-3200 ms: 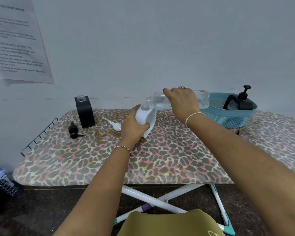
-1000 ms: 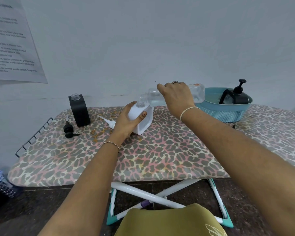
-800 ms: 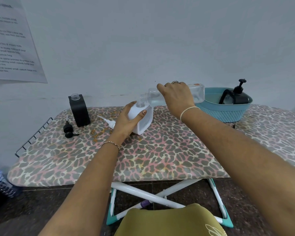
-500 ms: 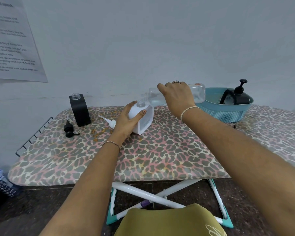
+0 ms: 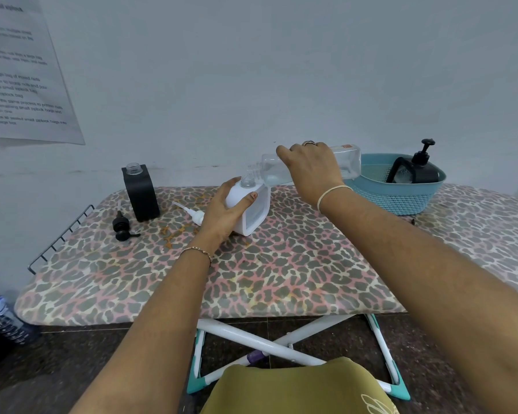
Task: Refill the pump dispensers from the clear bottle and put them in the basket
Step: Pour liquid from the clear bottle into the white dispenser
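Note:
My right hand (image 5: 311,170) grips the clear bottle (image 5: 349,162), tipped nearly flat with its mouth over the open neck of the white dispenser (image 5: 256,210). My left hand (image 5: 225,212) wraps around that white dispenser, which stands on the leopard-print board (image 5: 281,270). Its white pump (image 5: 193,213) lies just left of it. A black square dispenser (image 5: 141,192) stands open at the back left, its black pump (image 5: 121,227) lying beside it. The teal basket (image 5: 398,192) at the right holds a black pump dispenser (image 5: 419,168).
A wire rack (image 5: 60,237) edges the board's left end. A paper sheet (image 5: 24,73) hangs on the wall. A blue-capped bottle (image 5: 3,321) stands on the floor at the left. The board's white legs (image 5: 269,345) cross below.
Since 3.2 seconds ago the white dispenser has come down from a raised tilt to stand on the board. Over the last second both hands and the clear bottle have held still.

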`<action>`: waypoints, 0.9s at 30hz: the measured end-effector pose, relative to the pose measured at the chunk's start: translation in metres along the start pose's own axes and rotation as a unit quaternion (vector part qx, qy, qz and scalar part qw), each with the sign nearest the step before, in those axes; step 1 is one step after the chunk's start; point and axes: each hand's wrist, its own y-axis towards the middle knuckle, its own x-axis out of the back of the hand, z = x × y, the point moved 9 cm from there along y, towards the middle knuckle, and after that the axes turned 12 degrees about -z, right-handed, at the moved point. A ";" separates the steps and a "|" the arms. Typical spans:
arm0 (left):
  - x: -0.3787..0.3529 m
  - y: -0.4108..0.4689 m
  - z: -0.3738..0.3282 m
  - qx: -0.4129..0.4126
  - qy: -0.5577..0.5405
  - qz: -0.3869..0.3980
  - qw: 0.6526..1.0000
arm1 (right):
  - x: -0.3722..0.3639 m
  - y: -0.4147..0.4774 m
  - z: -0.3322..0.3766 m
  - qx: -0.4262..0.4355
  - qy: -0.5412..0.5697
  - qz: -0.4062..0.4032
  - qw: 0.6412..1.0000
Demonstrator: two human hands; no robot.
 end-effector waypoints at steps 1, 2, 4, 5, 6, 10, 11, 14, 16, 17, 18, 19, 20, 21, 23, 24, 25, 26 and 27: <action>0.000 0.000 0.000 -0.001 0.000 0.000 1.000 | 0.000 0.000 0.000 0.000 -0.002 0.000 1.000; 0.000 0.000 -0.001 -0.001 0.000 0.000 1.000 | 0.000 0.000 0.000 0.000 -0.003 0.000 1.000; 0.000 0.000 -0.001 0.000 0.001 0.000 1.000 | 0.000 0.000 -0.001 0.000 -0.004 -0.001 1.000; 0.000 0.000 -0.001 0.001 0.002 0.000 1.000 | 0.000 0.000 -0.001 0.000 -0.005 -0.002 1.000; 0.000 0.000 -0.001 0.002 0.002 0.000 1.000 | 0.000 0.000 0.000 0.002 -0.006 -0.001 1.000; 0.000 0.000 -0.001 0.001 0.006 0.001 1.000 | 0.000 0.001 0.000 0.005 -0.006 0.001 1.000; 0.000 0.000 -0.001 0.001 0.006 0.001 1.000 | 0.000 0.001 0.000 0.005 -0.006 0.001 1.000; 0.000 -0.001 -0.002 0.000 0.005 0.000 1.000 | 0.001 0.001 0.000 0.008 -0.009 0.001 1.000; 0.001 -0.001 -0.003 0.003 0.000 -0.002 1.000 | 0.001 0.000 0.001 0.009 -0.011 0.004 1.000; 0.001 -0.002 -0.003 0.004 -0.001 -0.002 1.000 | 0.001 0.001 0.001 0.010 -0.012 0.005 1.000; 0.001 -0.002 -0.003 0.005 -0.002 -0.002 1.000 | 0.002 0.001 0.000 0.010 -0.012 0.005 1.000; 0.001 -0.003 -0.003 0.007 -0.002 -0.002 1.000 | 0.002 0.001 0.001 0.010 -0.013 0.005 1.000; 0.001 -0.003 -0.004 0.008 -0.002 -0.003 1.000 | 0.002 0.001 0.001 0.010 -0.014 0.005 1.000; 0.001 -0.003 -0.004 0.009 -0.001 -0.003 1.000 | 0.002 0.001 0.001 0.009 -0.013 0.004 1.000; 0.000 -0.003 -0.004 0.011 -0.004 -0.002 1.000 | 0.001 0.002 0.001 0.009 -0.012 0.003 1.000; 0.000 -0.003 -0.003 0.013 -0.008 -0.001 1.000 | 0.001 0.001 0.001 0.010 -0.012 0.001 1.000; 0.000 -0.003 -0.003 0.016 -0.012 -0.001 1.000 | 0.001 0.002 0.001 0.010 -0.012 0.000 1.000; 0.000 -0.003 -0.003 0.019 -0.016 -0.001 1.000 | 0.001 0.001 0.001 0.010 -0.011 -0.001 1.000; 0.000 -0.003 -0.003 0.021 -0.020 0.000 1.000 | 0.001 0.001 0.001 0.010 -0.010 -0.001 1.000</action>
